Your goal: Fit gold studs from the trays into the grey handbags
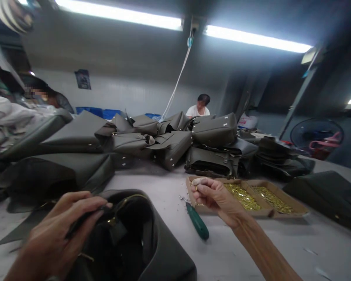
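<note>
My left hand (61, 226) is closed on the rim of a dark grey-green handbag (172, 246), thumb and fingers pinching a dark strip of it. The bag's mouth gapes toward me, showing a gold zipper and a small hanging tab inside. My right hand (215, 195) is raised over the left end of a cardboard tray (270, 212), its fingertips pinched around a small gold metal piece (196, 188). Gold hardware (242, 197) fills the tray's compartments. Just left of the tray lies a green-handled hand tool (197, 221) with a metal tip.
Many similar bags (175, 146) are heaped across the table behind the tray. Another bag (327, 197) lies at the right. Stacked dark pieces (276, 152) stand near a fan (316, 134). One person (200, 107) sits behind the heap, another (51, 95) at far left.
</note>
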Demonstrator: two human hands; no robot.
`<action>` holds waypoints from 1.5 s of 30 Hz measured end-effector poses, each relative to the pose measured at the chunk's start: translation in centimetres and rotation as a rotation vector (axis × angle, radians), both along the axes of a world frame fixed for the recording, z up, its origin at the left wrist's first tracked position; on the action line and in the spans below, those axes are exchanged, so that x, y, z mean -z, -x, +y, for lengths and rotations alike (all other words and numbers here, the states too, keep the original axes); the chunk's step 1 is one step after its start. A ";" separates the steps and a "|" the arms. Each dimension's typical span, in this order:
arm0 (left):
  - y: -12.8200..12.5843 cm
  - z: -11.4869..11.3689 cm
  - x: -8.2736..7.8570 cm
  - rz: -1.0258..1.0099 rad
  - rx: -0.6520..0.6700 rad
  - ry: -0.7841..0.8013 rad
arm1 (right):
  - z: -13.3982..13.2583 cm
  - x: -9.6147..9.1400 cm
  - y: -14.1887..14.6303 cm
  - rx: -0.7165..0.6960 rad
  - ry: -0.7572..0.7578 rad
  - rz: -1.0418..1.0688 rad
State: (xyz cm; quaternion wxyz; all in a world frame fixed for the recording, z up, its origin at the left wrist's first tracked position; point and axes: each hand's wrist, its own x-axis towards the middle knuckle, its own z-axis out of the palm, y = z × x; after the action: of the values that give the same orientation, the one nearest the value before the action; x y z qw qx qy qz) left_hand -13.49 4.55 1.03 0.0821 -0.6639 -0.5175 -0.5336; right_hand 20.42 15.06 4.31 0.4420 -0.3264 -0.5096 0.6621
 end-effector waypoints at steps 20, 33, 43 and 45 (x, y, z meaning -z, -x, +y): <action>-3.5 1.0 -3.6 -0.106 -0.048 0.266 | -3.6 -3.1 16.4 -0.152 -0.281 -0.047; -4.0 1.5 -4.1 -0.165 -0.096 0.315 | -2.8 -0.9 17.7 0.036 -0.511 -0.096; -3.9 1.7 -3.7 -0.221 -0.065 0.293 | -3.1 0.1 18.1 0.150 -0.565 -0.128; -4.0 1.7 -3.8 -0.210 -0.077 0.288 | -3.2 0.1 18.2 0.125 -0.529 -0.126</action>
State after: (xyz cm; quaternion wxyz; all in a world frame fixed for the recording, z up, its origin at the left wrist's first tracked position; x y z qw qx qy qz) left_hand -9.53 6.27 4.78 -0.0480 -0.5890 -0.6192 -0.5170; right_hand 2.27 11.91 4.19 0.5193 -0.2710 -0.6702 0.4557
